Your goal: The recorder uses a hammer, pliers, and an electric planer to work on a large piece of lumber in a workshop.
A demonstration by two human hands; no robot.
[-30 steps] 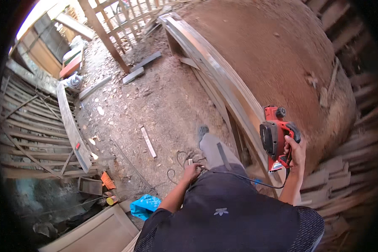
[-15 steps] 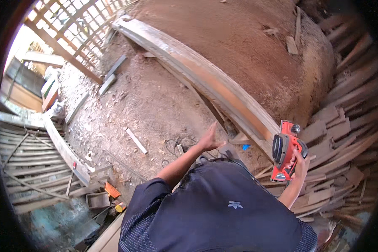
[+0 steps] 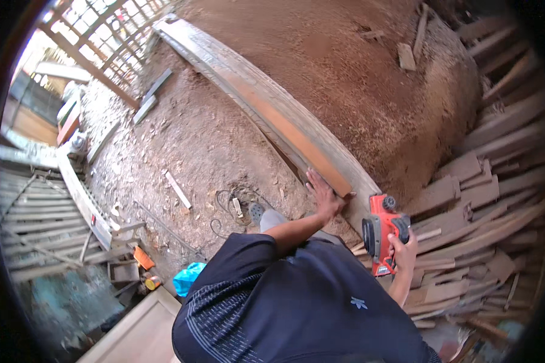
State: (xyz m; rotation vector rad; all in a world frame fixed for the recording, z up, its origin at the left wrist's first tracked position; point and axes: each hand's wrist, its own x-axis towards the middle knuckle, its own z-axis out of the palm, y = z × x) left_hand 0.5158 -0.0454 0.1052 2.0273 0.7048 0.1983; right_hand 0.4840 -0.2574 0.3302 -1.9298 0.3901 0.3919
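Note:
My right hand [image 3: 404, 249] grips the handle of a red and black electric planer [image 3: 380, 233], beside the near end of a long wooden beam [image 3: 358, 178]. A reddish-brown wooden strip [image 3: 297, 140] lies lengthwise on the beam. With fingers spread, my left hand [image 3: 324, 198] touches the near end of this strip and the beam's left side. The planer's underside is hidden.
Stacked boards [image 3: 466, 199] fill the right side. A sawdust mound [image 3: 345, 66] rises beyond the beam. Cords [image 3: 227, 209] lie on the ground near my foot. A blue plastic bag [image 3: 188, 278], an orange object [image 3: 143, 258] and a pale panel [image 3: 142, 327] are at lower left.
My left hand has moved forward and right onto the strip's end. The planer in my right hand appears further left and slightly lower. The view has shifted, uncovering the blue bag.

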